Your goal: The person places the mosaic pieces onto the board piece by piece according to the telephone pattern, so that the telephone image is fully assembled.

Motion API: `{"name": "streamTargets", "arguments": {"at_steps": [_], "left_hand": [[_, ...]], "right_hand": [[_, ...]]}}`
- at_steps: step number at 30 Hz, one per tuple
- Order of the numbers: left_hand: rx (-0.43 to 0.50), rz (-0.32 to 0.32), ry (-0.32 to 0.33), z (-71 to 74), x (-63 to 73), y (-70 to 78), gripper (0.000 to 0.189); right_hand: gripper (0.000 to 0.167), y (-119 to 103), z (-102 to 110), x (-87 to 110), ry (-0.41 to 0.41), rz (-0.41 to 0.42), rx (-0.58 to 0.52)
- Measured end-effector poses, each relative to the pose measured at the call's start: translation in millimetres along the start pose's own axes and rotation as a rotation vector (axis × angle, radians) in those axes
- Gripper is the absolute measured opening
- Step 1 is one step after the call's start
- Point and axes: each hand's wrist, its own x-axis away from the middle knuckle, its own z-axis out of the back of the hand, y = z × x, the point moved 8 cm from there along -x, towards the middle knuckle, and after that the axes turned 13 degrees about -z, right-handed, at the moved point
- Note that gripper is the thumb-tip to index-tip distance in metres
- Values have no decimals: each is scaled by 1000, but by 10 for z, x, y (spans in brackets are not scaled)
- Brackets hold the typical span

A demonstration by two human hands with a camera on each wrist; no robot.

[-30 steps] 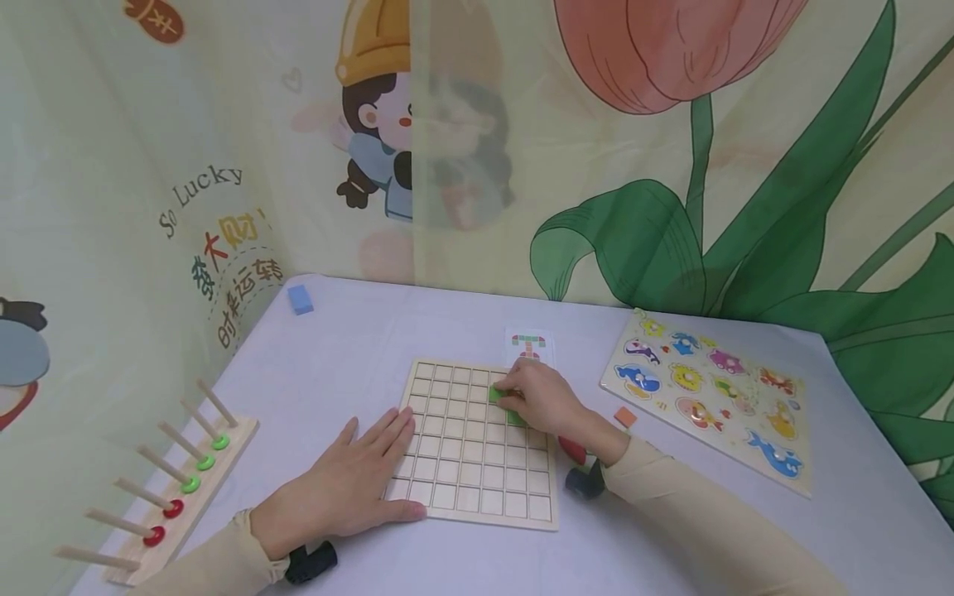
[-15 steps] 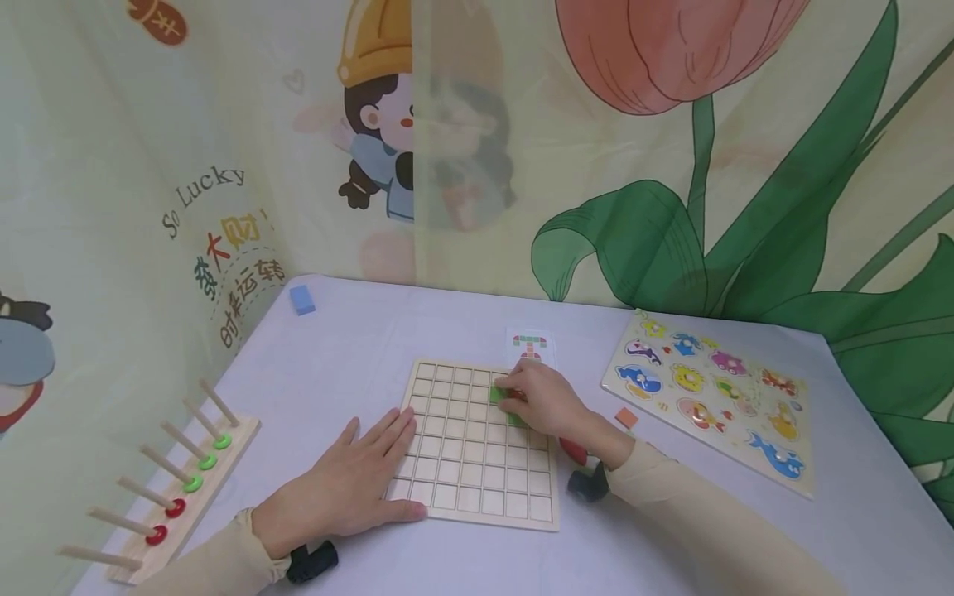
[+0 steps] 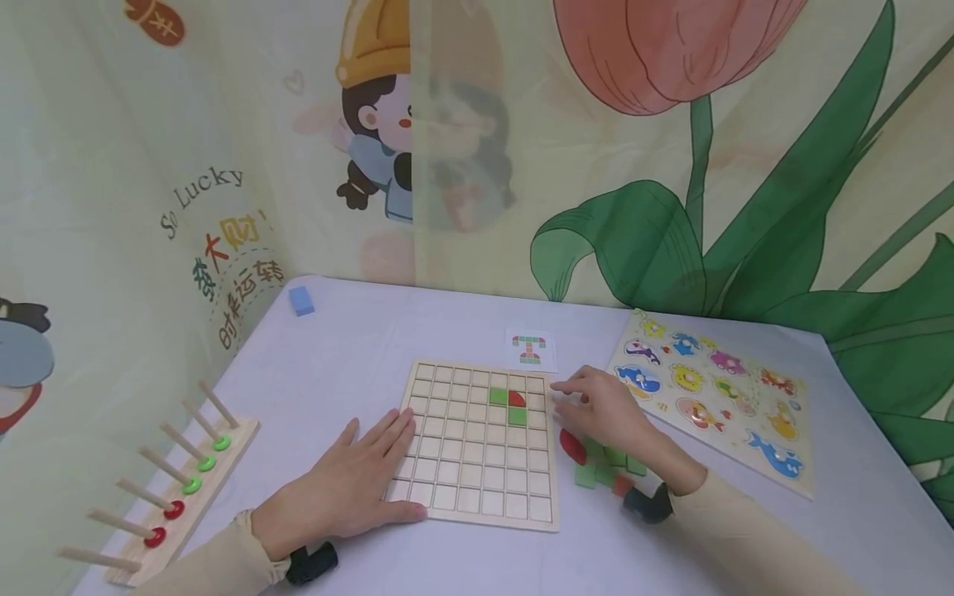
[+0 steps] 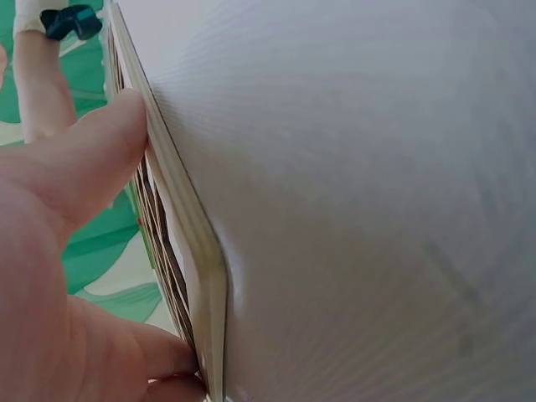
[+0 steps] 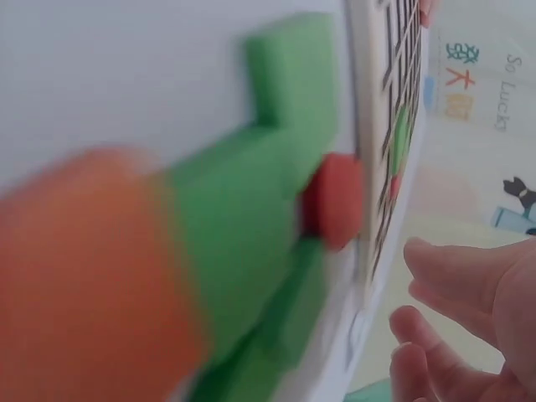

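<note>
Here, grid board (image 3: 458,463): left edge touched by left hand (image 3: 343,484) (fingers extended, nothing gripped).
Right hand (image 3: 611,410): loosely bent, nothing held; grid board seen just left of fingertips.
Loose tiles (image 3: 585,475): partly hidden under wrist.

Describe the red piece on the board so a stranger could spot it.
On the table lies a gridded board. Toward its far right corner, three pieces sit together: the red piece is right of one green square and directly beyond another. It is the board's only red piece.
</note>
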Motion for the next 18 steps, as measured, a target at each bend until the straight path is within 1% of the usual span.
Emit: {"name": "streamTargets", "arguments": {"at_steps": [5,11,18], "left_hand": [[-12,-1,-3,-12,-10,-11,112],[-10,-4,1,-8,-9,-1,112],[-13,-1,2,5,-4,11,112]], "right_hand": [[35,200,36,158,-2,-44,8],[37,356,92,335,-2,-27,11],[41,452,61,461,-65,-20,29]]}}
